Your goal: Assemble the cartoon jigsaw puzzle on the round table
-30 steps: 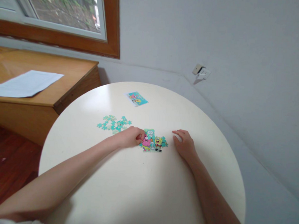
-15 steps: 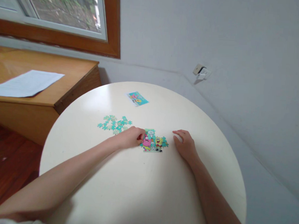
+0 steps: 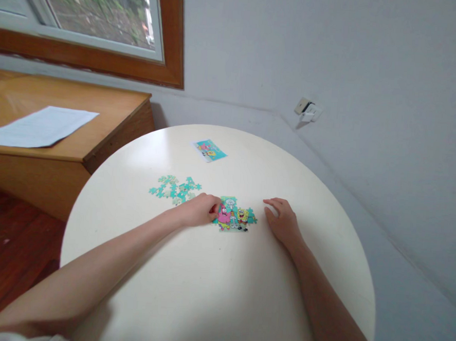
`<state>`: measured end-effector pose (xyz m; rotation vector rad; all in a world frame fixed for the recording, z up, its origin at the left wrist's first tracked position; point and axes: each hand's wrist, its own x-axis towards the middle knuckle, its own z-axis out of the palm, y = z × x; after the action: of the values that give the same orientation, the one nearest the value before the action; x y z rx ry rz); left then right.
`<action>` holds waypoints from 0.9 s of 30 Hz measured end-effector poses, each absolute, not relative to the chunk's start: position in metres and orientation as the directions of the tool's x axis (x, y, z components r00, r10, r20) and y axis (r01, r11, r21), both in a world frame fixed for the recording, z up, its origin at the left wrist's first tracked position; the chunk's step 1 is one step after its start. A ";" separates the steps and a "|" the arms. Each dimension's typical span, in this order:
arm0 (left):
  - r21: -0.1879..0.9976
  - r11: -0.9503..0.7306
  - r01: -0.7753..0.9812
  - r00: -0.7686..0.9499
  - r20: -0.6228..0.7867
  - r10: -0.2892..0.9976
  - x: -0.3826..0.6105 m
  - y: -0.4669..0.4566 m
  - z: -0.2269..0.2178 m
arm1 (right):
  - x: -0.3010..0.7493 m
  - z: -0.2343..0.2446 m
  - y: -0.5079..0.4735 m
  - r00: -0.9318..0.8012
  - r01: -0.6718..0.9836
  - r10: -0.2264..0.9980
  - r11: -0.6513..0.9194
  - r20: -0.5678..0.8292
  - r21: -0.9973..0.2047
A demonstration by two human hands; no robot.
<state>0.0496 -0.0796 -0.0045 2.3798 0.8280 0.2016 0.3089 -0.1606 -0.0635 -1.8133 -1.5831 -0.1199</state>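
1. Barely anything differs from the frames of the past second: both hands keep their poses, and no jigsaw piece visibly shifts. Clock directions below are centred on the partly joined jigsaw (image 3: 233, 218), with 12 pointing away from the person.
2. Partly joined jigsaw: flat on the round white table (image 3: 221, 288), between the two hands. It shows Patrick (image 3: 224, 219), Squidward and SpongeBob; its outline is stepped, with tabs exposed toward 3.
3. Left hand (image 3: 201, 210): at 9, thumb and index finger curled close together at the jigsaw's edge beside Patrick. Narrow grip; cannot tell whether a piece is pinched, since the hand hides that spot.
4. Right hand (image 3: 282, 221): at 3, apart from the jigsaw, resting on or just over the table. Thumb and fingers stand loosely parted, with nothing visible between them.
5. Loose jigsaw pieces (image 3: 183, 189): spread at 10, beyond the left forearm, which may cover some of them.
6. Printed picture card (image 3: 210, 151): at 11, near the far rim, with the same characters on it.
7. Judgement: the stillness suggests a pause for fitting or checking at the 9 o'clock edge; no progress is visible over this interval.
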 end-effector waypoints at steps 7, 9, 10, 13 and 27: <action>0.720 -0.486 0.496 0.766 -0.099 0.635 0.047 -0.072 -0.006 | 0.308 -0.064 -0.161 0.245 0.892 0.827 0.011 0.505 -0.451; 0.787 -0.408 0.464 0.752 -0.107 0.650 0.046 -0.071 -0.004 | 0.308 -0.064 -0.161 0.247 0.891 0.828 0.010 0.503 -0.453; 0.817 -0.368 0.445 0.747 -0.112 0.655 0.046 -0.070 -0.004 | 0.308 -0.064 -0.161 0.246 0.891 0.829 0.010 0.502 -0.454; 0.873 -0.272 0.405 0.737 -0.136 0.662 0.044 -0.069 -0.001 | 0.308 -0.064 -0.162 0.246 0.890 0.831 0.010 0.499 -0.456; 0.847 -0.315 0.428 0.668 -0.062 0.742 0.042 -0.067 0.004 | 0.309 -0.065 -0.162 0.239 0.893 0.836 0.011 0.495 -0.450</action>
<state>0.0425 -0.0669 0.0043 1.9553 0.9114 0.4265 0.3094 -0.1620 -0.0647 -1.8134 -1.5899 -0.1043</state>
